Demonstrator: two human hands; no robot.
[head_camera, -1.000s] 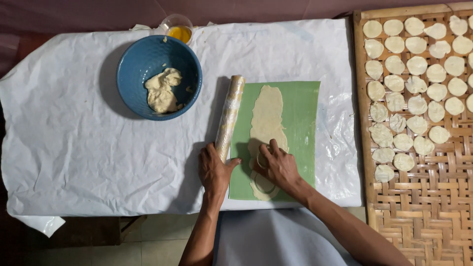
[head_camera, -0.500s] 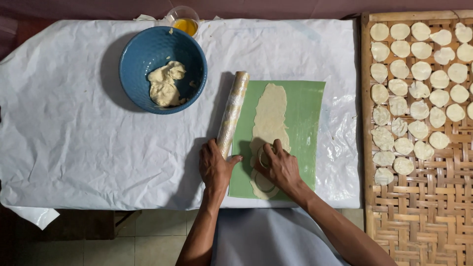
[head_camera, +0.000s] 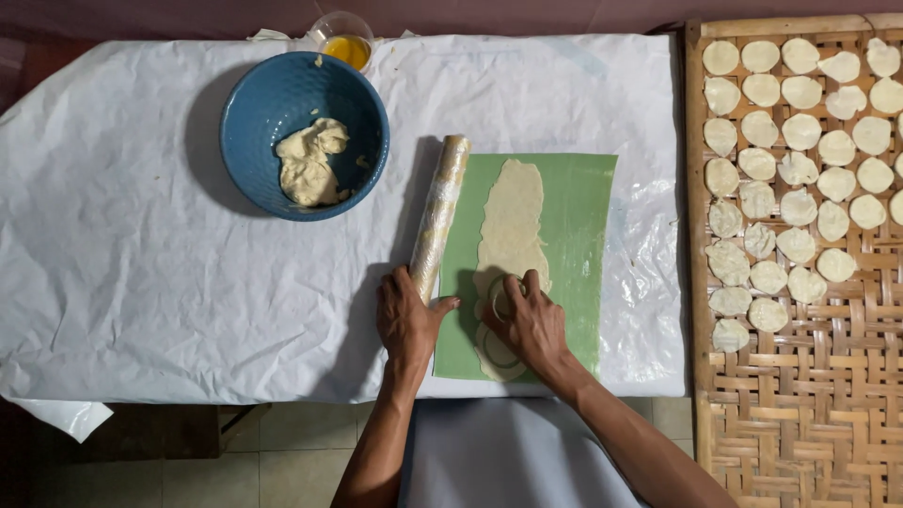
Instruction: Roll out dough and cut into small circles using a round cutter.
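Green and smooth, the mat (head_camera: 574, 245) lies on the white sheet (head_camera: 141, 254) covering the table, and on it stretches a long, thin strip of rolled dough (head_camera: 513, 221). The right hand (head_camera: 531, 320) presses down on the near end of that strip, its fingers curled round what looks like a round cutter, mostly hidden under the palm; a circle already scored in the dough shows just below it. The left hand (head_camera: 406, 318) lies flat beside the mat's left edge, fingers spread and holding nothing, its fingertips touching the lower end of the wrapped rolling pin (head_camera: 439, 214). The two hands are close but apart. The step in hand appears to be stamping rounds out of the sheet, working from the near end. The next cut probably calls for setting the ring just beside the last circle. A blue bowl (head_camera: 273, 103) of dough sits far left; cut rounds fill the woven tray (head_camera: 800, 395).
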